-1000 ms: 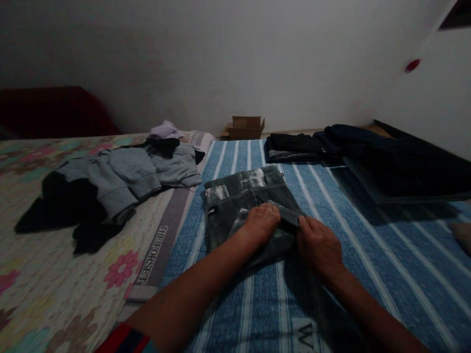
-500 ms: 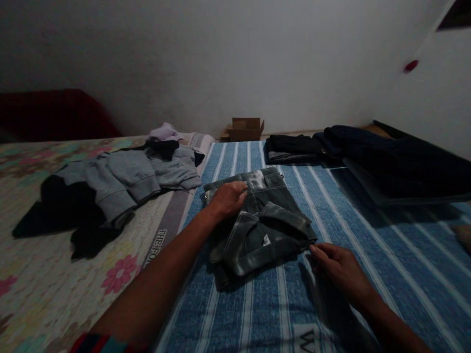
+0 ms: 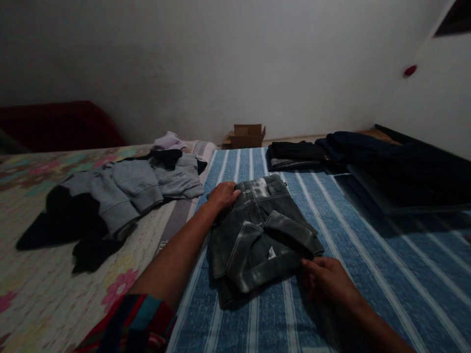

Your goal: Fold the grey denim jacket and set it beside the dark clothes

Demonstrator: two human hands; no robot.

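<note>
"What lies on the striped sheet?"

"A grey denim garment (image 3: pixel 263 242), mid-way across the striped sheet (image 3: pixel 368 284). It's folded into a rough block, with faded, cloudy patches, pale stitching, and two stiff flaps of cloth meeting in a shallow V. A small white label (image 3: pixel 271 253) shows on the near part, and a round button (image 3: pixel 248 191) on the waistband."

"And the hands?"

"The left hand (image 3: pixel 222 194) sits on the waistband's far left corner, fingers curled over it; I can't tell whether they pinch the denim or just press it. The right hand (image 3: pixel 327 274) has its thumb and forefinger closed on the near right edge."

"The sheet itself?"

"Woven-looking blue, mottled, with pale stripes running away from the person."

"What's left of it?"

"A floral cover (image 3: pixel 121 287) with a bumpy, quilted surface. On that lie soft, rumpled grey clothes (image 3: pixel 136 181) tangled with limp black cloth (image 3: pixel 73 211), and a crumpled lilac cloth (image 3: pixel 170 141) behind."

"And elsewhere?"

"On the sheet's far part, a flat, squared-off dark stack (image 3: pixel 298 154); on its right side, a bulkier navy pile (image 3: pixel 397 166). Beyond its far edge stands an open cardboard box (image 3: pixel 248 139), flaps splayed."
</note>
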